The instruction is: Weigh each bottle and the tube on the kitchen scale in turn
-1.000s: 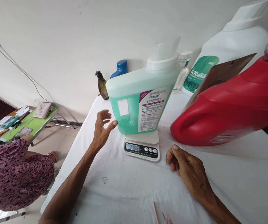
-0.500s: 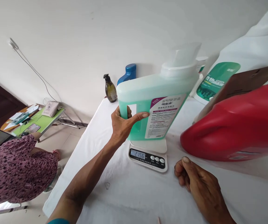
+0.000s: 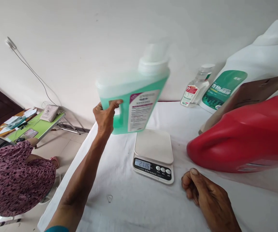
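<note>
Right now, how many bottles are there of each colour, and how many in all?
Green bottle, held up in the left hand: 1
Red bottle: 1
White bottle: 1
Small clear bottle: 1
Total: 4 bottles. The right hand holds none.

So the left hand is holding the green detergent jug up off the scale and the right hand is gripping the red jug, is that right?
Not quite. In the head view the right hand rests curled on the white tablecloth, apart from the red jug. The left hand does hold the green detergent jug above the scale.
</note>
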Available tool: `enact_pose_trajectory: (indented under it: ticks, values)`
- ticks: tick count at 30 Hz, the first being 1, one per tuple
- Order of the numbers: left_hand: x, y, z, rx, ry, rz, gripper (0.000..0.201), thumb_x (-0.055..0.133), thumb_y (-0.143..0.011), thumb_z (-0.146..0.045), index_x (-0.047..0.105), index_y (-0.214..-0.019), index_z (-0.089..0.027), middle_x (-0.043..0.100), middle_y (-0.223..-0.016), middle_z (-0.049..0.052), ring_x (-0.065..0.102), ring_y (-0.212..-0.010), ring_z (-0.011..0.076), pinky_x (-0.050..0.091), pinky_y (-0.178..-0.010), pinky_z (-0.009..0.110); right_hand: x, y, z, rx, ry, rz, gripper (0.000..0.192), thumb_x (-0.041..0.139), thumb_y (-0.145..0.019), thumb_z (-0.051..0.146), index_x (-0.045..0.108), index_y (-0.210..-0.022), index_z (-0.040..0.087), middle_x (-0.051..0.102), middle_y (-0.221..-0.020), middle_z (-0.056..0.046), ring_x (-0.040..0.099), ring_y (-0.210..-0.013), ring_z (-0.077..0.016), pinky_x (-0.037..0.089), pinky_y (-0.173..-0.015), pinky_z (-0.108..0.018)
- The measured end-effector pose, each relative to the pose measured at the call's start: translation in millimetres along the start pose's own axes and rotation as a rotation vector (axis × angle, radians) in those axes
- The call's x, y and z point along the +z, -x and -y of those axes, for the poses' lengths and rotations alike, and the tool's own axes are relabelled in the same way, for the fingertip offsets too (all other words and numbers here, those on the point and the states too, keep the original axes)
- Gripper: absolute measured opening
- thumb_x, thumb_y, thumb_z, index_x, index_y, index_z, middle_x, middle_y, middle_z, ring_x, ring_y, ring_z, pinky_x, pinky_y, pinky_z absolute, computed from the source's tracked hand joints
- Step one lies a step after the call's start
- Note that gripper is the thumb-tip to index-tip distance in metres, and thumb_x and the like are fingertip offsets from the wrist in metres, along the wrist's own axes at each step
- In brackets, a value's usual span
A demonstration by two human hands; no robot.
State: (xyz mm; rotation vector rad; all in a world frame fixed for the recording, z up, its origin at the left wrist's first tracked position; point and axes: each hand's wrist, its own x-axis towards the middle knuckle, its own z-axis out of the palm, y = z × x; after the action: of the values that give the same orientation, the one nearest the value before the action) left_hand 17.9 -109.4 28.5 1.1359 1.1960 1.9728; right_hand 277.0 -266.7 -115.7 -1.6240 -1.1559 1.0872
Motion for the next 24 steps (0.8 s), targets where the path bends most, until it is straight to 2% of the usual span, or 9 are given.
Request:
enact_pose_trajectory:
  ticks: [3,6,11,17,24]
  values:
    - [-19.3,-25,9,0.022,-0.006,-0.082,0.051,0.094,-0.055,-0.043,0.049,-0.056,-0.019,0.033,-0.053,-0.008,0.026,-0.049,0.0041,0.022,-0.046,0.023,-1,-1,-5,0.008,0.005,0.017,0.069,0.044,-0.094,0.084,0.060,-0.065,0.023,0.055,-0.052,-0.002,0.046,-0.050,-0.0171,0.038,-0.050,-0.030]
    - [-36.6,-45,27,0.036,-0.018,-0.162,0.055,0.095,-0.054,-0.041,0.044,-0.055,-0.019,0.031,-0.053,-0.009,0.025,-0.049,0.0038,0.021,-0.046,0.023,-2,-2,-8,0.003,0.013,0.022,0.068,0.044,-0.096,0.082,0.060,-0.066,0.023,0.054,-0.052,-0.001,0.047,-0.050,-0.0170,0.038,-0.050,-0.030]
    - [-53.3,-72,57,0.037,-0.027,-0.251,0.055,0.094,-0.055,-0.043,0.045,-0.056,-0.019,0.032,-0.053,-0.009,0.027,-0.049,0.0043,0.022,-0.047,0.023,-2,-2,-7,0.000,0.025,0.014,0.069,0.043,-0.096,0.083,0.060,-0.065,0.023,0.053,-0.052,-0.001,0.046,-0.050,-0.0168,0.039,-0.050,-0.029]
    - [-52.6,-98,80,0.053,-0.027,-0.257,0.061,0.092,-0.056,-0.050,0.038,-0.058,-0.021,0.031,-0.053,-0.009,0.024,-0.049,0.0045,0.021,-0.046,0.024,-1,-2,-8,0.051,0.025,0.005,0.071,0.044,-0.093,0.085,0.060,-0.064,0.023,0.054,-0.053,-0.001,0.048,-0.051,-0.0174,0.041,-0.050,-0.029]
    - [-43.7,-108,97,-0.002,-0.032,-0.275,0.066,0.091,-0.055,-0.054,0.033,-0.060,-0.023,0.030,-0.053,-0.010,0.025,-0.049,0.0049,0.021,-0.046,0.024,-1,-2,-11,0.048,-0.005,-0.003,0.070,0.044,-0.095,0.083,0.062,-0.065,0.022,0.053,-0.052,-0.002,0.049,-0.051,-0.0176,0.039,-0.048,-0.028]
